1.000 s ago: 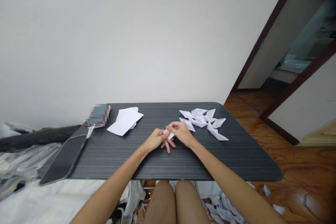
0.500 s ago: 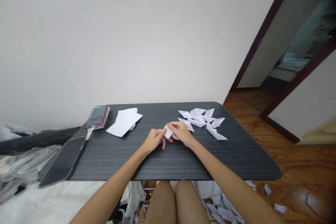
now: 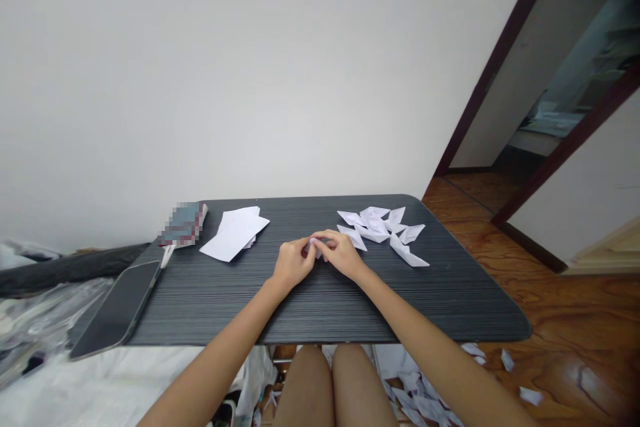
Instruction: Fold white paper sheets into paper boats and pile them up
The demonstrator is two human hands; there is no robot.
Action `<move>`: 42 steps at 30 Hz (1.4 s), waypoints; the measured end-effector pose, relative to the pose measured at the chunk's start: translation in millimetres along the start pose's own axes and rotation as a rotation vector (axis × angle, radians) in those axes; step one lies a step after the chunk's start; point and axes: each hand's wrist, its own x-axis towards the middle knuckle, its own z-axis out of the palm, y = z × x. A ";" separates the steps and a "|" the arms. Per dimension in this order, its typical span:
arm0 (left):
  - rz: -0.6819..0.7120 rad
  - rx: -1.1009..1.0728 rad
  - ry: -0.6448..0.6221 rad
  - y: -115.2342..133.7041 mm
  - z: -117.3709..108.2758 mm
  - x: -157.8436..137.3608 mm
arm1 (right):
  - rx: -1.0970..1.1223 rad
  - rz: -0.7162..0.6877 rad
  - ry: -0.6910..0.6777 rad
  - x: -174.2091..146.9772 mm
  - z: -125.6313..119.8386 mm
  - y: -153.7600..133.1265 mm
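A small folded piece of white paper (image 3: 319, 253) is pinched between my two hands above the middle of the dark table; fingers cover most of it. My left hand (image 3: 294, 263) grips its left side with thumb and fingertips. From the right, my right hand (image 3: 342, 253) pinches the same paper, its fingers bent over the top. Just beyond my right hand lie several folded white paper boats (image 3: 373, 227) in a loose cluster. Left of my hands rests a stack of flat white paper sheets (image 3: 235, 235).
A tablet-like dark device (image 3: 119, 307) lies at the table's left edge, near a blurred book-like object (image 3: 183, 225). A white wall rises behind the table (image 3: 340, 320). More folded papers (image 3: 425, 397) lie below on the right.
My hands have drawn closer around the folded paper, and the left hand's fingers have curled in. Less of the paper shows now. The view has shifted slightly.
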 end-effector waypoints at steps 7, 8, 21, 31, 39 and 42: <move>-0.075 -0.305 -0.018 -0.5 -5.0 -0.9 | 0.183 0.055 -0.193 2.5 -8.9 -1.8; -0.086 -0.328 -0.020 -0.8 -5.3 -1.0 | 0.192 0.050 -0.209 2.5 -10.0 -2.0; 0.019 -0.348 -0.058 -13.8 -18.2 3.2 | 0.116 -0.061 -0.244 1.3 -14.2 -1.9; 0.277 -0.203 -0.274 -16.7 -31.2 1.0 | -0.312 -0.267 -0.273 -9.2 -20.6 -14.2; 0.354 -0.078 -0.347 -13.5 -36.0 4.0 | -0.461 -0.343 -0.355 -10.0 -24.2 -18.7; 0.346 -0.092 -0.332 -15.0 -34.2 5.1 | -0.460 -0.352 -0.358 -9.0 -24.7 -17.4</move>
